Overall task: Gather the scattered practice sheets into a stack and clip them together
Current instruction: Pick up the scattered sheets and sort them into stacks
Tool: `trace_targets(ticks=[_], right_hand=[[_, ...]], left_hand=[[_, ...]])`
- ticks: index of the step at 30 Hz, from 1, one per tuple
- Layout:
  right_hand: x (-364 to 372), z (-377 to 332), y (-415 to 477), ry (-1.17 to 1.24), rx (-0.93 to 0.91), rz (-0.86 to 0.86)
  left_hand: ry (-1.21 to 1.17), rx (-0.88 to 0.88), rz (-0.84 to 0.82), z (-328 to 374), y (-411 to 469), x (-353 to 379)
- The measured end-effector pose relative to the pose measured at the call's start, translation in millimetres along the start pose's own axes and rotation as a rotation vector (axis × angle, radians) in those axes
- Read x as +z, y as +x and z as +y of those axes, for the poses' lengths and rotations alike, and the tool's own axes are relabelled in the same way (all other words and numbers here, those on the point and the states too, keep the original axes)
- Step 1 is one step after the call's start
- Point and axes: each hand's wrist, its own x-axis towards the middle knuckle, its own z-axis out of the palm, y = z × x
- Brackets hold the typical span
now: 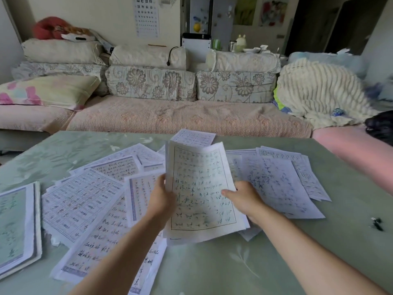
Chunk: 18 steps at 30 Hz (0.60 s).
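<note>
A small bundle of handwritten practice sheets [200, 188] is held upright-tilted above the table's middle. My left hand [161, 199] grips its left edge and my right hand [244, 199] grips its right edge, thumb on the front page. More sheets lie scattered flat: a spread at the left [83, 201], long ones near the front [102, 248], and a pile at the right [282, 184]. One sheet [193, 137] lies behind the held bundle. A black binder clip [377, 223] rests on the table at the far right.
The table has a pale green floral cloth [223, 267]. A bound pad of sheets [17, 228] lies at the left edge. A sofa [180, 118] with cushions and a striped blanket [319, 92] stands beyond the table's far edge.
</note>
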Motion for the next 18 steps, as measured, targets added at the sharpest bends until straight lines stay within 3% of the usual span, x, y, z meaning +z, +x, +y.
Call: trace_targets(ticks=[6,9,12,14,18], right_hand=[[-6.9,11.9,-13.6,-0.442,0.0,-0.066],[-23.9,13.2,-12.6,-0.478,-0.052,-0.015],[-53.5,13.1,-3.3,-0.397,-0.101,0.136],[-77.0,21.9,4.4,-0.391,-0.096,0.223],[-116.2,61.4,16.5,-0.543,-0.012,0.3]], left_hand=[[0.569,0.011,-0.079,-10.4,2.5,21.9],[0.739,0.023,-0.051,-8.4,6.2,23.6],[0.858,0.169,0.025,3.7,9.3,26.8],[0.829,0.302,0.04,13.9,10.1,40.4],[0.66,0.421,-0.103,36.7,6.5,94.7]])
